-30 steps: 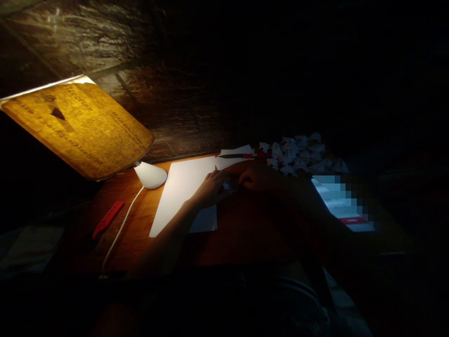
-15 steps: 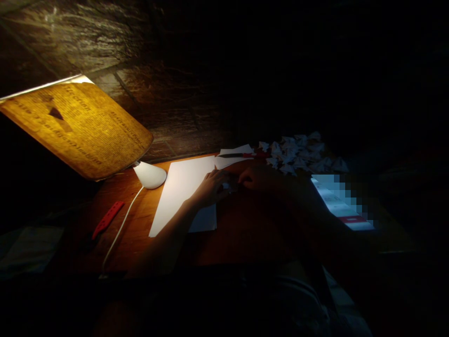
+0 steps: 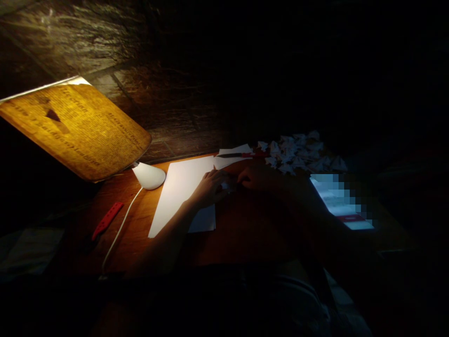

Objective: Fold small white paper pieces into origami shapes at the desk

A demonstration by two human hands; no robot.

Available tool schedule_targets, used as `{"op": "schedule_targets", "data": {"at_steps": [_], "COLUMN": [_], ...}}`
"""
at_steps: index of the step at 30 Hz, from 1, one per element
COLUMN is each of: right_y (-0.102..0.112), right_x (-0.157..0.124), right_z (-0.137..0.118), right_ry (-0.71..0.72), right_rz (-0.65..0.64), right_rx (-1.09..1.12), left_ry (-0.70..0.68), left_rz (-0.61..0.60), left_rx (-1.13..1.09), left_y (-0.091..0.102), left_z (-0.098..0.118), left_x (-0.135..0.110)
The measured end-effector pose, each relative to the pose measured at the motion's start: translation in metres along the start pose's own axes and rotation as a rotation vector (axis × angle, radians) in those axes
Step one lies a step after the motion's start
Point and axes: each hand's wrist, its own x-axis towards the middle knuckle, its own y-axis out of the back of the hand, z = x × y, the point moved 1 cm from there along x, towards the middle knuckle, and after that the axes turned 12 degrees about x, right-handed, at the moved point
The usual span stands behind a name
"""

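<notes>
My left hand (image 3: 211,185) is closed on a small piece of white paper (image 3: 227,186), with its wrist lying over the stack of white sheets. On the paper's right side is my right hand (image 3: 253,179), in deep shadow. Its fingers are curled and pinched at the paper's edge. The paper's folds are too dark to make out. The white sheets (image 3: 184,187) lie under and left of my left hand. Beyond both hands, a dark-bladed knife with a red handle (image 3: 246,155) rests across smaller white sheets (image 3: 224,162).
Several folded white paper pieces (image 3: 294,152) are heaped at the back right. A glowing screen (image 3: 336,201) lies right of my right arm. At left stand a lamp with a printed shade (image 3: 80,131), its white base (image 3: 149,176) and cord (image 3: 121,229). A red-handled tool (image 3: 108,219) lies nearby.
The view has shifted very slightly. Both hands stay at the small paper, with almost no visible finger movement.
</notes>
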Motion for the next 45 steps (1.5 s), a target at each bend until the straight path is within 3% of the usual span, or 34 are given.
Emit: {"op": "schedule_targets", "data": {"at_steps": [12,26,32,37,45], "right_y": [-0.001,0.002,0.000,-0.012,-0.029], "right_x": [0.001,-0.002,-0.002,0.002,0.010], "right_z": [0.002,-0.021,-0.020,-0.014,0.001], "right_ry": [0.018,-0.073,-0.094,-0.107,0.080], "right_rz": [-0.015,-0.027,0.041,0.262,0.359], "right_rx": [0.012,-0.088,-0.028,0.045,0.203], "left_ry": [0.008,0.073,0.079,0.071,0.151], "left_rz": [-0.020,-0.047,-0.028,0.015,0.065], "left_rx": [-0.011,-0.047,-0.062,-0.079,-0.111], "left_y": [0.006,0.006,0.001,-0.005,-0.001], "left_z": [0.005,0.005,0.004,-0.002,-0.001], "left_x": [0.002,0.000,0.001,-0.001,-0.003]}}
